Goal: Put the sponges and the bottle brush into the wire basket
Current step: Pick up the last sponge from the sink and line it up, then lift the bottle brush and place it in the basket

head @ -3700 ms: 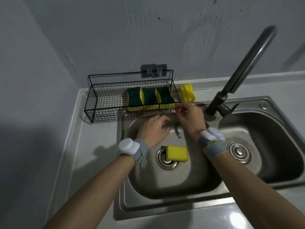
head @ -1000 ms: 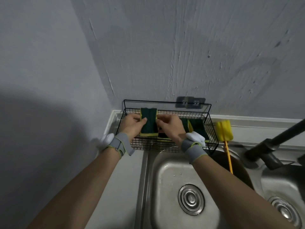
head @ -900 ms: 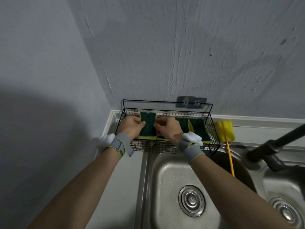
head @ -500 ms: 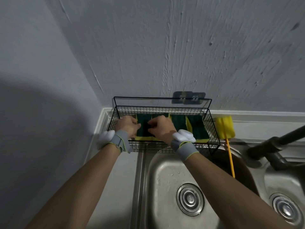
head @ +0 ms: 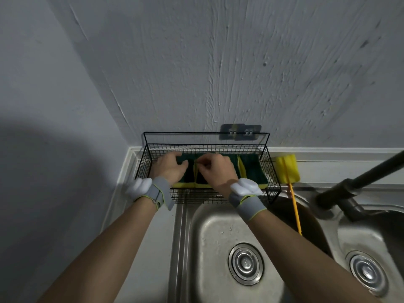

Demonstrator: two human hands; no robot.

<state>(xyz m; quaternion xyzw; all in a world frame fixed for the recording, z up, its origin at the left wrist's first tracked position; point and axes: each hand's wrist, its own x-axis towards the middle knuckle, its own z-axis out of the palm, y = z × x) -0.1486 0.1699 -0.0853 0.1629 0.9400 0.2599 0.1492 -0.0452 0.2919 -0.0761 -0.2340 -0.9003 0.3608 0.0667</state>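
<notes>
A black wire basket [head: 197, 196] stands on the counter against the wall. Several green-and-yellow sponges lie side by side in it; the rightmost sponge [head: 253, 170] is fully visible. Both my hands are inside the basket. My left hand [head: 169, 169] and my right hand [head: 216, 171] grip the leftmost sponge [head: 189, 174] from either side, low against the basket floor. The yellow bottle brush [head: 286, 169] lies outside the basket, just right of it, with its thin handle running down over the sink rim.
A steel double sink [head: 209, 232] sits in front of the basket, each bowl with a round drain. A dark faucet [head: 360, 178] reaches in from the right. A grey wall corner closes off the left side and the back.
The sponge held upright between my hands a second ago has come down flat into the left part of the basket. Both hands went down with it. The yellow sponge seen earlier in the sink is gone from there.
</notes>
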